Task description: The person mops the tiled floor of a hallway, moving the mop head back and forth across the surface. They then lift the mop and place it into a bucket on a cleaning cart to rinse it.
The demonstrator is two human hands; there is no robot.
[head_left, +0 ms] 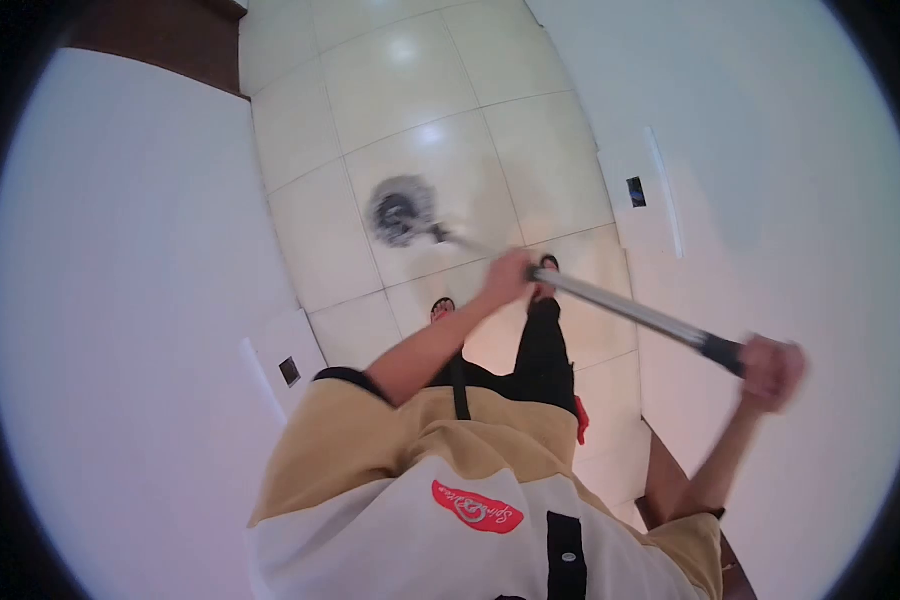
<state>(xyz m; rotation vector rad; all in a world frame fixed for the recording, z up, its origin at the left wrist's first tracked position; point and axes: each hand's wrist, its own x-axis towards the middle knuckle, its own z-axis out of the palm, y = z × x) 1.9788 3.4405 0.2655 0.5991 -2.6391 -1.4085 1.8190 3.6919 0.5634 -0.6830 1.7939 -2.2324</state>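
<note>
A mop with a metal pole point(630, 308) slants across my body from the right down to the floor. Its round grey head point(400, 211) rests on the tiles ahead of my feet, blurred by motion. My left hand point(510, 277) is wrapped round the lower part of the pole, near a dark collar. At the pole's upper end, my right hand point(773, 374) grips the black handle point(722, 352), a little smeared by motion.
Pale floor tiles point(410, 95) run between white walls on the left point(140, 250) and right point(780, 180). A dark socket point(637, 192) is set low in the right wall, another socket point(289, 371) in the left. My sandalled feet point(443, 309) stand just behind the mop head. Brown wood point(170, 40) shows at upper left.
</note>
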